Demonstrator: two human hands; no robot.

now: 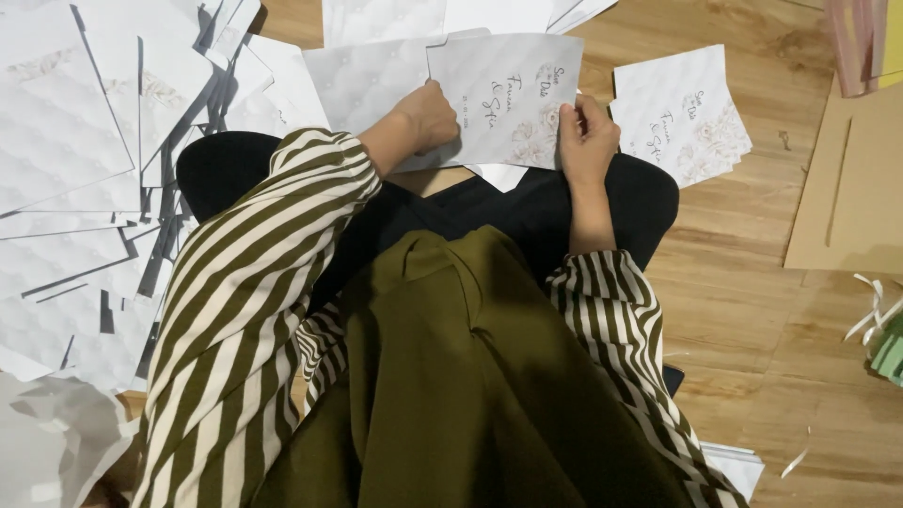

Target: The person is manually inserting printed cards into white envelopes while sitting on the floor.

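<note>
I hold a pale grey printed card (pixel 505 94) with flower art and script lettering above my lap. My left hand (pixel 431 118) grips its lower left edge, fingers curled under it. At the card's right edge my right hand (pixel 587 139) pinches it, thumb on top. Both arms wear olive-and-cream striped sleeves. Under the card lie more grey quilted-pattern sheets (pixel 362 80).
A small stack of the same cards (pixel 682 113) lies on the wooden floor (pixel 752 310) to the right. Many white quilted sheets (pixel 85 169) are spread at the left. Brown cardboard (pixel 851 188) sits at the right edge, with paper scraps (pixel 870 310) below it.
</note>
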